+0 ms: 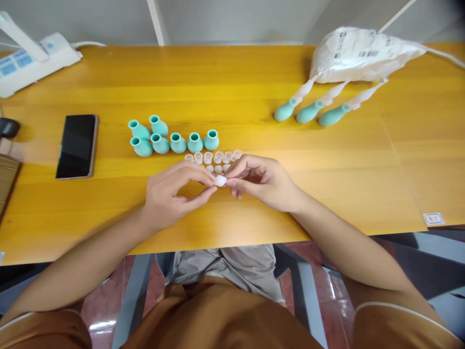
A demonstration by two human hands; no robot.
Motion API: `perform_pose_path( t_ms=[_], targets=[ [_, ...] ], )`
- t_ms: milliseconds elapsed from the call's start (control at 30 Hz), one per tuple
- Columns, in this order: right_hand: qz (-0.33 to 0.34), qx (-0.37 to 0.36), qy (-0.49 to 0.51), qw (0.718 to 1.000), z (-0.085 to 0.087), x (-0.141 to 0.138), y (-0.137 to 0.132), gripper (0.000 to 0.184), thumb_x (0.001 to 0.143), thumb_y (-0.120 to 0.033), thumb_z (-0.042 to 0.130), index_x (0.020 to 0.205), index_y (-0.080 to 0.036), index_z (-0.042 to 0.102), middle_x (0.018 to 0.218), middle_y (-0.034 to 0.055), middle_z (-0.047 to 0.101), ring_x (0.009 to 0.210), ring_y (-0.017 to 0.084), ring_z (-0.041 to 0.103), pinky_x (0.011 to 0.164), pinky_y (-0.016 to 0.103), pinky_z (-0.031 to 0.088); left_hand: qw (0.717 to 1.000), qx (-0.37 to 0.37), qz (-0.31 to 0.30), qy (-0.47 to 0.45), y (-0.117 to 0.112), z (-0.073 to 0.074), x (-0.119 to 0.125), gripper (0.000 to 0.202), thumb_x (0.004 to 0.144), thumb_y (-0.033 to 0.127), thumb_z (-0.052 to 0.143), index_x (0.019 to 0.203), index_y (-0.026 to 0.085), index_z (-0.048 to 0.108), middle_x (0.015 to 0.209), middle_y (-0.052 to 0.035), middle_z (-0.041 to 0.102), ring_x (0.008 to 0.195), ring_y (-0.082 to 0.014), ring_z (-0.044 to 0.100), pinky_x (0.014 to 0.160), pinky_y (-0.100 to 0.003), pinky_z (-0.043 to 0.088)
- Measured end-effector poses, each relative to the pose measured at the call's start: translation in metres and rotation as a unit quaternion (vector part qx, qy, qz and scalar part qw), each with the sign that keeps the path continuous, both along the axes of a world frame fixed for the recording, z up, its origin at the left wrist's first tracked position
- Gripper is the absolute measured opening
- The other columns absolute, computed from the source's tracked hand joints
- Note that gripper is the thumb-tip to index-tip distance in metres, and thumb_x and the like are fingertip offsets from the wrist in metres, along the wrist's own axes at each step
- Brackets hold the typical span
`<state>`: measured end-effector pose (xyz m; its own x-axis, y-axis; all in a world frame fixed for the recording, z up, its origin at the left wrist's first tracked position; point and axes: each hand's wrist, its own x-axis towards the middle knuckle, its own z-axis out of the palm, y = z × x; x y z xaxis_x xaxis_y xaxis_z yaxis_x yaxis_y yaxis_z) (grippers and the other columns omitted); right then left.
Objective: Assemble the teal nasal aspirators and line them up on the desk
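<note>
Between the fingertips of both hands is a small white translucent piece (220, 181), held above the table's near side. My left hand (178, 189) pinches it from the left, and my right hand (259, 182) grips its other side with thumb and forefinger. Just beyond my fingers stand a row of small clear caps (208, 157) and a shorter row of round whitish pieces (218, 169), partly hidden by the hands. Several teal bulb-shaped bottles (178, 143) with open mouths stand behind and to the left.
Three teal bulbs with long whitish tips (308, 112) lie at the back right, against a clear plastic bag (359, 55). A phone (77, 146) lies on the left. A white power strip (39, 63) occupies the back left corner, and a cardboard edge (7, 182) shows at far left.
</note>
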<state>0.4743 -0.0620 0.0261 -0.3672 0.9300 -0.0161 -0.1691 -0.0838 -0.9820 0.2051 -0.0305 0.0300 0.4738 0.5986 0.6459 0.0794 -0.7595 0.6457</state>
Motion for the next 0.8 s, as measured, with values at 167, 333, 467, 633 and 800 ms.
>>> perform_pose_path(
  t_ms=[167,333,467,633,800],
  targets=[
    [0.010,0.003,0.005,1.000,-0.001,0.000,0.001,0.039,0.097,-0.045,0.110,0.104,-0.019,0.082,0.099,0.0054,0.091,0.076,0.013,0.084,0.066,0.022,0.073,1.000,0.003,-0.003,-0.004,0.001,0.000,0.000,0.025,0.106,0.006,0.092,0.118,0.026,0.083,0.110,-0.0018,0.093,0.102,-0.0195,0.091,0.098,-0.035,0.077],
    [0.019,0.001,0.004,1.000,-0.002,0.001,0.000,0.039,0.098,-0.046,0.109,0.106,-0.019,0.082,0.100,0.0054,0.091,0.076,0.013,0.084,0.067,0.023,0.072,1.000,-0.018,-0.005,-0.007,-0.001,0.001,0.000,0.024,0.108,0.008,0.090,0.119,0.028,0.084,0.111,-0.0016,0.093,0.102,-0.0203,0.091,0.098,-0.038,0.077],
    [0.025,-0.004,0.000,1.000,-0.002,0.001,0.000,0.039,0.098,-0.046,0.109,0.106,-0.019,0.083,0.098,0.0052,0.091,0.076,0.013,0.083,0.068,0.024,0.072,0.997,-0.078,-0.015,-0.017,0.000,0.001,-0.001,0.014,0.110,0.015,0.090,0.113,0.028,0.085,0.110,-0.0033,0.093,0.101,-0.0212,0.091,0.096,-0.039,0.077],
    [0.029,-0.001,-0.015,0.999,-0.002,0.003,0.001,0.037,0.099,-0.048,0.107,0.105,-0.019,0.084,0.096,0.0050,0.090,0.076,0.013,0.081,0.069,0.024,0.070,0.974,-0.215,-0.060,-0.026,0.008,-0.002,-0.001,0.016,0.111,0.037,0.095,0.106,0.024,0.087,0.106,-0.0051,0.091,0.098,-0.0205,0.088,0.090,-0.036,0.077],
    [0.033,0.012,-0.030,0.999,-0.004,0.004,0.001,0.038,0.099,-0.051,0.107,0.104,-0.020,0.085,0.096,0.0055,0.090,0.077,0.014,0.082,0.073,0.027,0.071,0.951,-0.294,-0.093,-0.020,0.012,-0.003,-0.001,0.025,0.108,0.043,0.099,0.103,0.023,0.085,0.103,-0.0049,0.089,0.095,-0.0207,0.087,0.089,-0.037,0.078]
  ],
)
